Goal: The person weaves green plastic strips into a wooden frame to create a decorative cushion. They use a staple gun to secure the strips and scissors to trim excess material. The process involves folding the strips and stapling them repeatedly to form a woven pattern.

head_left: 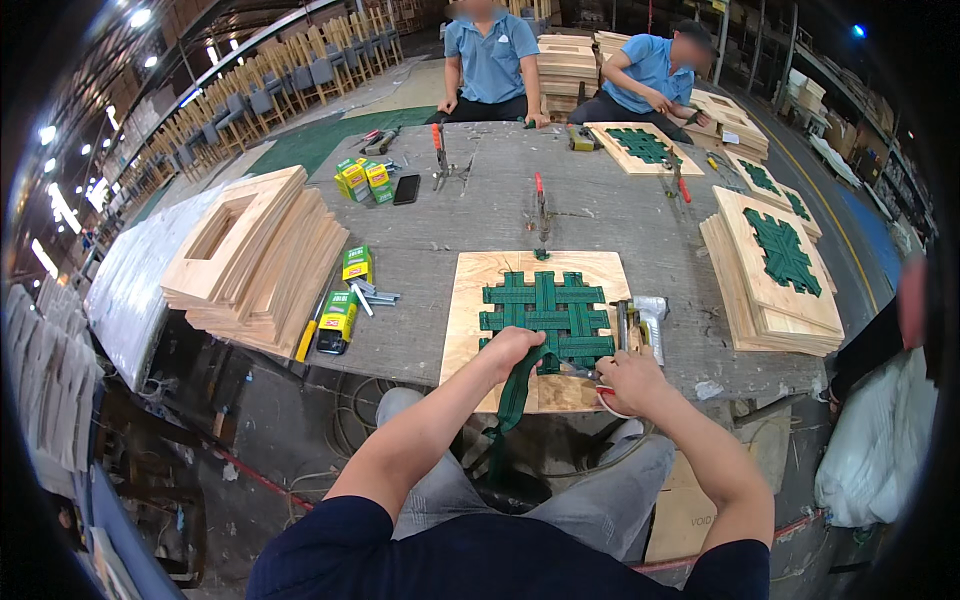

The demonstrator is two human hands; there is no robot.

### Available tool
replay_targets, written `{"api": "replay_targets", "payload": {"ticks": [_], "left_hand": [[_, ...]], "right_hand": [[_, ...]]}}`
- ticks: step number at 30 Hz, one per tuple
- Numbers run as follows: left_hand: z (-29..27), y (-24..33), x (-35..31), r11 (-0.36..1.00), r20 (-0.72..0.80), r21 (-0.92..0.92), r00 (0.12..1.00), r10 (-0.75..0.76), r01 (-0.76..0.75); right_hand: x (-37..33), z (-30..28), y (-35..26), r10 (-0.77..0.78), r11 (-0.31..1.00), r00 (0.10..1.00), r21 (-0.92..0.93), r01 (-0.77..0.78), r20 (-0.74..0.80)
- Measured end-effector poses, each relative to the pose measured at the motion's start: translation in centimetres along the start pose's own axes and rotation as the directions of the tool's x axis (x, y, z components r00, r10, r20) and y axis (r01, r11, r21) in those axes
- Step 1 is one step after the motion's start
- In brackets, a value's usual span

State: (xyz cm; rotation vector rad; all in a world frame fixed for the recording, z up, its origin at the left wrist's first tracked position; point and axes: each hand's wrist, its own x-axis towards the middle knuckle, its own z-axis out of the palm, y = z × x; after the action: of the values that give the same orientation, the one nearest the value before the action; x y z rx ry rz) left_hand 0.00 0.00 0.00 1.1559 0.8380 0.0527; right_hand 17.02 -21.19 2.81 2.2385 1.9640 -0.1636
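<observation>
A wooden board lies at the table's near edge, with green webbing straps woven across its middle. My left hand is closed on the loose end of a green strap, which hangs over the board's near edge. At the board's lower right, my right hand is curled round a red-handled tool that looks like scissors; its blades are mostly hidden. Just beyond that hand, a silver staple gun lies at the board's right edge.
Frame boards are stacked at left and webbed boards at right. Staple boxes, loose staples, a yellow cutter and a phone lie leftward. Red-handled clamps stand farther back. Two people sit across the table.
</observation>
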Motion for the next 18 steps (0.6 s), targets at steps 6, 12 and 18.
{"api": "replay_targets", "payload": {"ticks": [6, 12, 18], "left_hand": [[-0.1, -0.1, -0.4, 0.998, 0.002, 0.058, 1.0, 0.031, -0.031], [-1.1, -0.3, -0.9, 1.0, 0.005, 0.002, 1.0, 0.009, -0.009], [-0.5, -1.0, -1.4, 0.997, 0.043, 0.011, 0.997, 0.072, -0.072]], "right_hand": [[2.9, 0.6, 0.2, -0.098, 0.992, 0.995, -0.077, 0.1, 0.029], [3.4, 1.4, 1.8, -0.226, 0.974, 0.973, 0.018, 0.226, 0.041], [3.4, 1.3, 0.4, -0.294, 0.954, 0.95, -0.092, 0.286, -0.101]]}}
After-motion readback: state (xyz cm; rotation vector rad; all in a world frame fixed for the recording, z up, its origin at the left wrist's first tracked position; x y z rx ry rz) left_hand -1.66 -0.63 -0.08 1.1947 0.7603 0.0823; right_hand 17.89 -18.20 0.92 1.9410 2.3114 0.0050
